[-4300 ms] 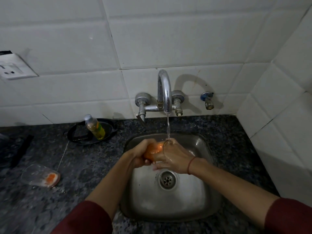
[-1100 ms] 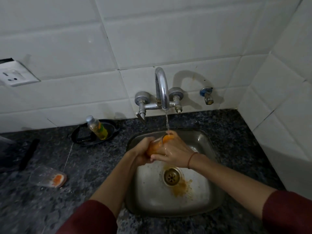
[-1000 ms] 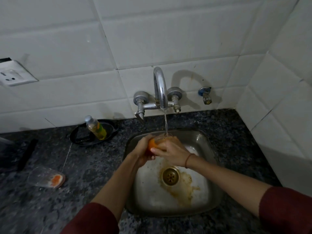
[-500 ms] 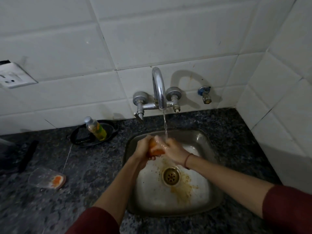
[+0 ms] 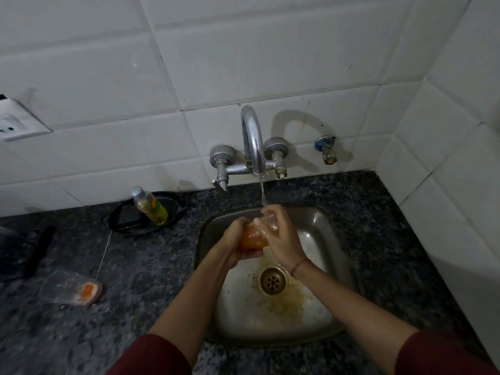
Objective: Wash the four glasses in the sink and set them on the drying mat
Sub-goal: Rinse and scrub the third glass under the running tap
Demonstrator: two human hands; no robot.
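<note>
Glass (image 5: pixel 253 237), orange residue inside, sits between both grips under the tap (image 5: pixel 253 142) stream, above the sink (image 5: pixel 322 266).
Left grip (image 5: pixel 234 239) clamped on its base; right grip (image 5: pixel 286 240) curled round its upper wall.
Judged: light, rigid, breakable, wet and slick. Hold mid-body, not the rim.

Sink (image 5: pixel 335 239) brushed steel, stained; tap (image 5: pixel 253 142) polished chrome; counter (image 5: pixel 135 280) speckled granite; wall tiles (image 5: pixel 243 63) glossy white

white tile wall (image 5: pixel 243 50), dark granite counter (image 5: pixel 140 269), socket (image 5: pixel 16 125) far L, dim light
</note>
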